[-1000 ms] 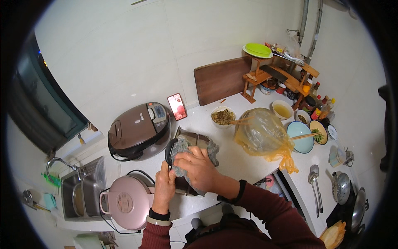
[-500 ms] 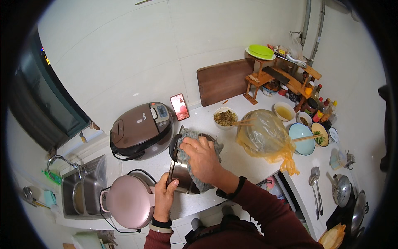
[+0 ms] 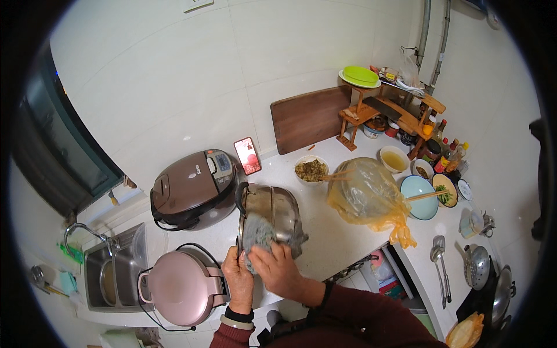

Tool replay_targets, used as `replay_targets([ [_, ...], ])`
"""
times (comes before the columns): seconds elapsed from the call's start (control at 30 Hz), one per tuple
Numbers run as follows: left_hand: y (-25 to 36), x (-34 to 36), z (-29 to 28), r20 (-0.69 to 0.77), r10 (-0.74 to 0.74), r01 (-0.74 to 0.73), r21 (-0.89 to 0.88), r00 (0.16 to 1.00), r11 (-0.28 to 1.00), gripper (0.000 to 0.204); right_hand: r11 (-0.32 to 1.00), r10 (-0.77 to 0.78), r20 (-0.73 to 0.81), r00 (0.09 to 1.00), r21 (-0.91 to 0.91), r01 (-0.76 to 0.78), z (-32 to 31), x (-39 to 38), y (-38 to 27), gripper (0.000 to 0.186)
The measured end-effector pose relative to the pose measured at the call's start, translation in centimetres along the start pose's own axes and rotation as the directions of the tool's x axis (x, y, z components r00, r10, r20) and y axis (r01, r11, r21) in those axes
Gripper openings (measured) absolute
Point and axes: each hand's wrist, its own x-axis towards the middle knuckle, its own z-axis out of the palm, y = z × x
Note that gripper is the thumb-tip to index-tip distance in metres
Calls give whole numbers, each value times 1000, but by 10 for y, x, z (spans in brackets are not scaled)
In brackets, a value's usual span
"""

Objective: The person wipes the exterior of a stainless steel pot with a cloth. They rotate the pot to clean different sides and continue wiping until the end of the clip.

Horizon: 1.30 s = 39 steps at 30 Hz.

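Note:
A stainless steel pot (image 3: 283,204) with black handles stands tilted on its side on the counter in front of me. My left hand (image 3: 238,282) grips it at the near end, where the fingers cover the near handle. A crumpled grey cloth (image 3: 259,231) is bunched in my right hand (image 3: 279,270) and pressed against the pot's near part. Both hands are close together, almost touching. The far black handle (image 3: 240,197) shows beside the rice cooker. What lies inside the pot cannot be seen.
Left of the pot are a brown rice cooker (image 3: 194,188), a pink electric pan (image 3: 180,288) and a sink (image 3: 129,255). A phone (image 3: 248,156) leans on the wall. On the right are a food bowl (image 3: 311,170), a bag-covered dish (image 3: 364,188) and an open drawer (image 3: 390,278).
My right hand has drawn the cloth toward me, from the far end of the pot to the near end. More of the pot's metal surface shows now. My left hand still holds the pot.

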Motion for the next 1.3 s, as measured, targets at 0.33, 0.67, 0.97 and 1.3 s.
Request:
replay_targets([
  [0.33,-6,4,4,92,-23,22,12,995,1000,27,982,159,43,986,95,-163,0,46,33,48],
  [0.67,8,4,-5,142,2,-13,75,990,997,30,945,238,71,969,213,-248,-10,60,65,41],
  [0.97,4,5,-5,194,-26,8,94,981,996,28,910,166,271,948,328,-253,-4,84,86,54],
  [1.3,2,1,-17,275,32,-52,64,961,997,27,913,201,378,904,262,-312,-15,91,82,60],
])
